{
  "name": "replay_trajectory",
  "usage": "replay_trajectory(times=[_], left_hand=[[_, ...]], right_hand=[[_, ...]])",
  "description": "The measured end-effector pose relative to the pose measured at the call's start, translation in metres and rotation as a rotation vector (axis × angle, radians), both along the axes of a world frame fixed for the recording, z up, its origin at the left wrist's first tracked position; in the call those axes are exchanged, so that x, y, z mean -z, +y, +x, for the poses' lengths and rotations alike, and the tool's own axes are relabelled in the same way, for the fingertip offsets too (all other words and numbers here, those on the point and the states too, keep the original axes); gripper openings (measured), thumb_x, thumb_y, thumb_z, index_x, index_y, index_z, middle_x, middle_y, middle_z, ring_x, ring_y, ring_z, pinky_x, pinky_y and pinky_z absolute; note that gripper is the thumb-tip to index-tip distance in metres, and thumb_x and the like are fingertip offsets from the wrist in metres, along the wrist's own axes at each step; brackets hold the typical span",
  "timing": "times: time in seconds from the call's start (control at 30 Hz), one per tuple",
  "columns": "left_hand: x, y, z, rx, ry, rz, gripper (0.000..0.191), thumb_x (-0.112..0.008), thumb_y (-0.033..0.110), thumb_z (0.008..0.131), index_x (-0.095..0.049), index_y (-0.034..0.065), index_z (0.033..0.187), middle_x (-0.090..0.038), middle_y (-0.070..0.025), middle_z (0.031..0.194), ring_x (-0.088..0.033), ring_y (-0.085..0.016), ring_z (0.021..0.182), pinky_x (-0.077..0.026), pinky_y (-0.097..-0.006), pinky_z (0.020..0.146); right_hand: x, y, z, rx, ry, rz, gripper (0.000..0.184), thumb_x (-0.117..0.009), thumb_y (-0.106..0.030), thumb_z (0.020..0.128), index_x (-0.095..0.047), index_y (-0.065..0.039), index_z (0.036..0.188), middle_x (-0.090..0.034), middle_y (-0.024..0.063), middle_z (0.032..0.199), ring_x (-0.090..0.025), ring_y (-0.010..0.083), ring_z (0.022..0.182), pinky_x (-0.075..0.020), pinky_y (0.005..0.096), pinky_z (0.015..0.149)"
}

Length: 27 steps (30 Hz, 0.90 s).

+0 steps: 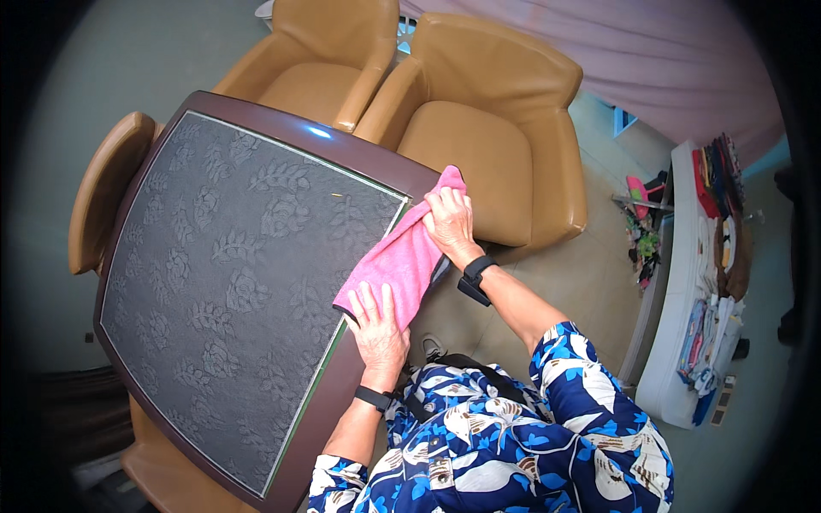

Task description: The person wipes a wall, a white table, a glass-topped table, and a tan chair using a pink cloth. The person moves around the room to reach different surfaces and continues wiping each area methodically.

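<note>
A pink towelling cloth [394, 272] with a dark edge lies over the near right edge and corner of a table with a dark brown wooden rim [333, 385]. Set within the rim is a grey rose-patterned cover [218, 276] with a pale border. My left hand [378, 330] rests palm down on the cloth's lower end, fingers spread. Farther up, at the table corner, my right hand [450, 221] has its fingers curled over the bunched cloth, whose tip pokes out beyond them. A greyish underside of the cloth shows below my right wrist.
Tan armchairs stand around the table, one [474, 141] close beyond the corner. A small yellowish bit [337, 194] lies on the cover. At right, folded clothes [705, 340] sit on a white surface [667, 359], with a pink dustpan-like item [636, 192] beside it.
</note>
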<state>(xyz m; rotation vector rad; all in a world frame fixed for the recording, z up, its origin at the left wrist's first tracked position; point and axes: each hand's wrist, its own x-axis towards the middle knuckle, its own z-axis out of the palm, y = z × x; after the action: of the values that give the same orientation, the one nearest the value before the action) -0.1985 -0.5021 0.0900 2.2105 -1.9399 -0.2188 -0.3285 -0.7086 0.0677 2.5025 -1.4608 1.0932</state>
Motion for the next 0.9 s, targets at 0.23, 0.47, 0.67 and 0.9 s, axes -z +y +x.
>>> replay_trajectory(times=[0.23, 0.47, 0.67, 0.9], left_hand=[[0.007, -0.001, -0.002, 0.035, 0.048, -0.081, 0.081, -0.071, 0.029, 0.068, -0.036, 0.0095, 0.138, -0.023, -0.0257, 0.145, -0.018, -0.047, 0.135, -0.024, -0.0642, 0.102], [0.003, -0.033, -0.011, 0.096, 0.085, -0.046, 0.083, -0.073, 0.026, 0.066, -0.036, 0.0098, 0.138, -0.025, -0.0267, 0.144, -0.017, -0.048, 0.135, -0.025, -0.0655, 0.101], [-0.006, -0.076, -0.024, 0.164, 0.124, -0.009, 0.086, -0.075, 0.029, 0.067, -0.034, 0.0109, 0.14, -0.027, -0.0265, 0.142, -0.018, -0.047, 0.134, -0.025, -0.0634, 0.101], [-0.016, -0.142, -0.038, 0.108, 0.247, 0.087, 0.089, -0.074, 0.03, 0.068, -0.029, 0.0086, 0.142, -0.027, -0.0306, 0.139, -0.02, -0.046, 0.134, -0.031, -0.062, 0.097]], right_hand=[[0.027, 0.015, 0.02, 0.133, -0.027, 0.153, 0.042, -0.057, -0.01, 0.077, -0.058, -0.006, 0.118, -0.049, 0.0197, 0.13, -0.037, 0.0333, 0.129, -0.0248, 0.0502, 0.107], [0.013, -0.031, 0.017, -0.261, 0.031, 0.273, 0.05, -0.057, -0.001, 0.075, -0.054, -0.006, 0.124, -0.048, 0.0212, 0.131, -0.034, 0.0339, 0.132, -0.0205, 0.0515, 0.11], [0.006, -0.086, 0.031, -0.609, 0.1, 0.276, 0.052, -0.059, -0.001, 0.075, -0.052, -0.007, 0.126, -0.047, 0.0209, 0.133, -0.036, 0.0353, 0.131, -0.0244, 0.0492, 0.11], [-0.001, -0.143, 0.075, -0.964, 0.13, 0.318, 0.053, -0.058, -0.001, 0.078, -0.049, -0.009, 0.13, -0.043, 0.0186, 0.137, -0.032, 0.0337, 0.134, -0.0242, 0.0521, 0.109]])
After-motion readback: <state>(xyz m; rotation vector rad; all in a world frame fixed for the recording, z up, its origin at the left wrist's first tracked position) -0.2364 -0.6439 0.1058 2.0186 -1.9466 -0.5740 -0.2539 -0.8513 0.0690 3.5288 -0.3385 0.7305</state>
